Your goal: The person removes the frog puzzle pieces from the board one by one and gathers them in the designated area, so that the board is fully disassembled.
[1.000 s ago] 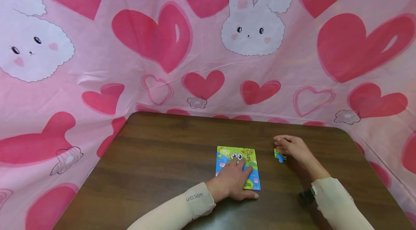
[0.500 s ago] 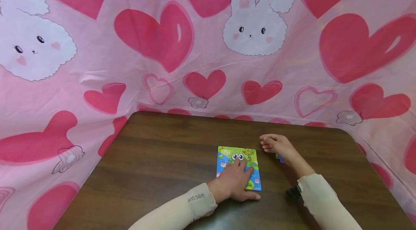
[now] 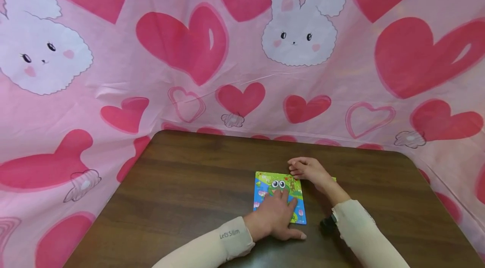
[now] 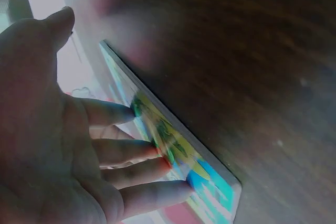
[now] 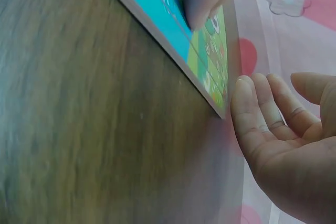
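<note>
The left hand rested spread fingers on the puzzle; the right hand, fingers loosely bent, hovered near its corner.

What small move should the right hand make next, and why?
Probably lower the right hand onto the far right corner of the puzzle: it looks empty and hovers by that corner, while the left hand rests on the puzzle and could steady it.

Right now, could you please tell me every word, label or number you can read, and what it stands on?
"Let's Slim", small but mostly legible, on the left sleeve.
Frog puzzle: any lettering is too small or blurred to read.
</note>
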Tool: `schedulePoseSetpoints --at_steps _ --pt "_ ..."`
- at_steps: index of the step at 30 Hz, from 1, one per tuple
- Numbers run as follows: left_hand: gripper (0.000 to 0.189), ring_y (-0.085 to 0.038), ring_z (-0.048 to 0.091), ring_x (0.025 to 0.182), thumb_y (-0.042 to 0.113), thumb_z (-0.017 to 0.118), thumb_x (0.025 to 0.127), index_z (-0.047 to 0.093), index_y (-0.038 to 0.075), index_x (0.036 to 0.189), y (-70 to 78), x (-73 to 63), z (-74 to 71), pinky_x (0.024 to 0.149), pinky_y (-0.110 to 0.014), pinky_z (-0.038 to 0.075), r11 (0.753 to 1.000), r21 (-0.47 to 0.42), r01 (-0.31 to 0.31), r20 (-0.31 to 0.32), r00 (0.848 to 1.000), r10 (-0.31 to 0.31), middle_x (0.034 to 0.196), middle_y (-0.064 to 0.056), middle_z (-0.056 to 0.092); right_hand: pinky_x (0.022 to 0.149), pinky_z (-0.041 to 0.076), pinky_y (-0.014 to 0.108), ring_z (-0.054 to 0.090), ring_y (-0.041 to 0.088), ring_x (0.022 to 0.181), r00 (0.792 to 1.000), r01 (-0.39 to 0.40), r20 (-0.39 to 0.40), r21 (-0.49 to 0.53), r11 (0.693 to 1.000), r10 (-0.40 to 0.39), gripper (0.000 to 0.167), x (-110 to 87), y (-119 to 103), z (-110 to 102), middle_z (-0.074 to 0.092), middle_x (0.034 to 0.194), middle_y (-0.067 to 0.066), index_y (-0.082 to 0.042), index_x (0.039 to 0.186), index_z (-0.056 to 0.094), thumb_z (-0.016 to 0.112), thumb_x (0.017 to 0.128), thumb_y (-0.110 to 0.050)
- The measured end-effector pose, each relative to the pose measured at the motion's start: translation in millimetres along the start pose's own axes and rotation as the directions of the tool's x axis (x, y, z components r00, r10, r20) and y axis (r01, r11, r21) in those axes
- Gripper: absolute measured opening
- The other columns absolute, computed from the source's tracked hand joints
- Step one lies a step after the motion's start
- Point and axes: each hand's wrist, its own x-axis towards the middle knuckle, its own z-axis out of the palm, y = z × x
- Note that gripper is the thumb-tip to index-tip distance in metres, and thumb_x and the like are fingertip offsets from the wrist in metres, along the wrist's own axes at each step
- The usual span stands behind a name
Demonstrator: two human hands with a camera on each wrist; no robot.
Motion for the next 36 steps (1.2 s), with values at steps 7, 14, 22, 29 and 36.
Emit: schedulePoseSetpoints --at_steps 7,14,22,29,36 --pt "0.094 -0.026 0.036 0.148 0.087 0.044 0.084 0.035 0.029 0.158 1.4 -3.4 -1.0 0.111 -0.052 0.043 1.000 -0.006 0.001 0.028 1.000 -0.001 0.165 -0.007 0.032 0.087 0.060 0.034 0.071 0.018 0.094 1.000 -0.026 0.002 0.007 1.000 0.026 0.041 2.7 -2.4 10.7 0.069 0.114 0.019 0.009 0.134 0.057 0.052 0.107 -0.021" --pt "0.093 -0.025 0.036 0.148 0.086 0.045 0.085 0.034 0.029 0.158 0.2 -4.6 -2.0 0.112 -0.052 0.043 1.000 -0.029 -0.006 0.035 0.999 0.007 0.164 -0.007 0.032 0.090 0.059 0.038 0.071 0.022 0.099 0.999 -0.028 0.015 -0.013 1.000 0.028 0.041 6.1 -3.0 18.6 0.067 0.119 0.026 0.008 0.135 0.057 0.052 0.107 -0.022" --pt "0.096 -0.026 0.034 0.149 0.087 0.043 0.084 0.032 0.029 0.159 0.6 -4.4 -2.7 0.112 -0.052 0.042 1.000 -0.014 -0.005 0.047 0.999 0.006 0.166 -0.007 0.029 0.090 0.059 0.038 0.070 0.022 0.100 1.000 -0.013 0.003 -0.058 0.998 0.013 0.039 11.0 -6.7 23.7 0.068 0.119 0.023 0.005 0.133 0.061 0.053 0.106 -0.022" --pt "0.099 -0.027 0.032 0.150 0.089 0.042 0.083 0.029 0.029 0.161 1.3 -3.0 0.0 0.112 -0.052 0.042 1.000 0.003 -0.012 0.057 0.998 0.012 0.166 -0.008 0.027 0.093 0.058 0.041 0.069 0.026 0.104 1.000 0.001 0.015 -0.068 0.998 0.000 0.038 13.3 -7.9 28.2 0.067 0.122 0.026 0.007 0.133 0.060 0.052 0.107 -0.020" --pt "0.099 -0.027 0.029 0.152 0.089 0.040 0.083 0.027 0.030 0.161 0.1 -1.3 1.8 0.114 -0.053 0.040 1.000 0.000 -0.010 0.075 0.997 0.010 0.168 -0.007 0.024 0.093 0.057 0.043 0.071 0.028 0.104 0.999 0.034 0.026 -0.097 0.995 -0.032 0.037 12.1 -10.6 34.3 0.068 0.120 0.026 0.007 0.132 0.060 0.052 0.107 -0.018"
